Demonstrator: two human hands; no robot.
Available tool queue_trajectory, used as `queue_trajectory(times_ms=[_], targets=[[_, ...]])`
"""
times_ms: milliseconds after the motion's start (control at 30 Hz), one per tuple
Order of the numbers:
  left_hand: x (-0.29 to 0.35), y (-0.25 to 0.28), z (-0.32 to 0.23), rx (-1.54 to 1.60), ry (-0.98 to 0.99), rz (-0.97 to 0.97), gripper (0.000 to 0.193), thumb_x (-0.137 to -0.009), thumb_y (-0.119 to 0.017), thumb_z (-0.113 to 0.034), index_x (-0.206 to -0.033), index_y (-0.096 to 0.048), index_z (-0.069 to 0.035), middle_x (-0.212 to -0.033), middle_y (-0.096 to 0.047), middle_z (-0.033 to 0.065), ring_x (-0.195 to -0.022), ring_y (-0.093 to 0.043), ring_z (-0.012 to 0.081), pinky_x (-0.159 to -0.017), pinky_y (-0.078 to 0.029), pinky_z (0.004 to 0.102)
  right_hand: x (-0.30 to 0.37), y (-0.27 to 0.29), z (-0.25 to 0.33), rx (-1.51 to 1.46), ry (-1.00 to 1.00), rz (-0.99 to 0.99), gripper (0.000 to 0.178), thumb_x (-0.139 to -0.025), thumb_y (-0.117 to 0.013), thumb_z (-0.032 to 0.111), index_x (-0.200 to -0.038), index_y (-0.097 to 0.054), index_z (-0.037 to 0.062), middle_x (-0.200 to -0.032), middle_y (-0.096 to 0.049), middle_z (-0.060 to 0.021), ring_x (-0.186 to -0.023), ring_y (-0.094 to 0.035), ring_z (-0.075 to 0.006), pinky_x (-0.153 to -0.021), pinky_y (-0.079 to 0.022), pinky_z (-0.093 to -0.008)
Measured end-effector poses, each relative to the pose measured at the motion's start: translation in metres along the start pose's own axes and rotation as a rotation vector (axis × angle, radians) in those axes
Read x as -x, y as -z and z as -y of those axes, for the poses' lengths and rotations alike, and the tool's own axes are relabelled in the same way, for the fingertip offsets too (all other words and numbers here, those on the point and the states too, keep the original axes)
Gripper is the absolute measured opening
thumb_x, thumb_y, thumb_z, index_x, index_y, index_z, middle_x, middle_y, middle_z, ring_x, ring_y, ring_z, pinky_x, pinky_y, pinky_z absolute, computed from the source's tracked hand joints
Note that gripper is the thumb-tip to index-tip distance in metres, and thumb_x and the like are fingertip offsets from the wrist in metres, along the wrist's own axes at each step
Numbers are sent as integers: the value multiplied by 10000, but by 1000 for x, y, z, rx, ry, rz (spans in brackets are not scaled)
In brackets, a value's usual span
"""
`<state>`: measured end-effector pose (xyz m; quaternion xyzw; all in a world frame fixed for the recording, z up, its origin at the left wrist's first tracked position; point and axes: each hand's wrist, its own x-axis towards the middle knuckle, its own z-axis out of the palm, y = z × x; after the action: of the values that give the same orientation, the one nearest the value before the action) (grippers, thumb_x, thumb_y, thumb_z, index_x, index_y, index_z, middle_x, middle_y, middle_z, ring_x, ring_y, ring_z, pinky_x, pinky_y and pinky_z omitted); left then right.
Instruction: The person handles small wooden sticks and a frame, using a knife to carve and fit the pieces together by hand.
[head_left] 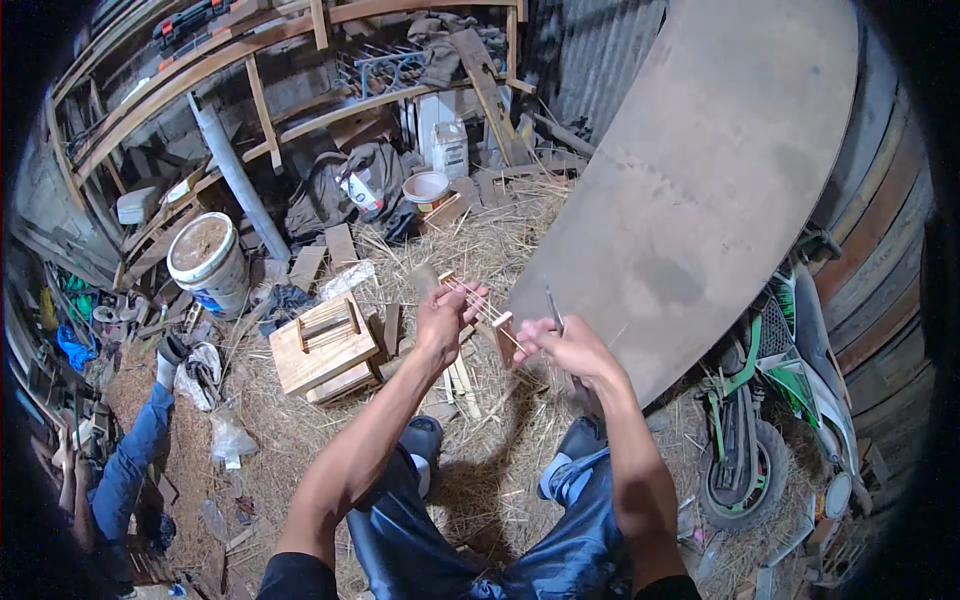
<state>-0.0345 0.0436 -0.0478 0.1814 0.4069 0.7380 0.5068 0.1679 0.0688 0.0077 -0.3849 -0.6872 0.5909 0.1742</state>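
Far left, a white plastic bucket [208, 262] and a finished-looking slatted wooden crate [323, 347] sit on the straw. The left hand [447, 315] pinches a small frame of thin wooden sticks between two end blocks [478, 305], held up mid-scene. The right hand [567, 347] grips its near block with a slim metal tool [554, 309]; few sticks fitted, so it looks half-built.

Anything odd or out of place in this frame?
Clutter mainly: straw and wood offcuts strewn over the floor, a pale pipe leaning askew. Both hands, left hand and right hand, grip a small stick frame that looks intact.

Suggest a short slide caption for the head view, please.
Left hand and right hand hold a small wooden stick frame above a straw-covered floor.
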Motion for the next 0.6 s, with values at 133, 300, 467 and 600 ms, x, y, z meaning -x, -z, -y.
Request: queue_trajectory(times_ms=[133, 300, 467, 600], targets=[[5, -6, -1, -27, 31, -36, 234, -917, -424, -44, -1117, -407, 78, -1166, -515, 204, -1054, -559, 267, -896, -489, 318, 7, -2, 14, -26, -15, -9, 255, -867, -567, 258, -889, -639, 14, -728, -659, -43, -539, -442, -47, -511, -349, -203], [7, -7, 2, -362, 173, 14, 193, -908, -466, -79, -1029, -499, 67, -1017, -597, 173, -871, -624, 239, -766, -534, 299, -6, 3, -16, 103, 100, -85, 199, -826, -597, 193, -881, -661, 14, -722, -666, -62, -644, -577, -107, -620, -438, -256], [43, -17, -22, -1570, -509, 36, 174, -853, -562, -143, -902, -633, 7, -675, -640, 134, -567, -623, 251, -531, -478, 335, -4, 13, -13, 426, 57, -71, 171, -823, -573, 172, -879, -667, 42, -693, -656, -62, -641, -616, -166, -630, -465, -300], [34, -10, -16, -1282, -631, 473, 284, -844, -586, -255, -982, -616, -10, -855, -645, 177, -765, -628, 252, -685, -471, 367, -4, 9, -16, 501, 85, -73, 166, -818, -561, 153, -880, -667, 42, -691, -646, -90, -644, -617, -211, -637, -469, -317]])
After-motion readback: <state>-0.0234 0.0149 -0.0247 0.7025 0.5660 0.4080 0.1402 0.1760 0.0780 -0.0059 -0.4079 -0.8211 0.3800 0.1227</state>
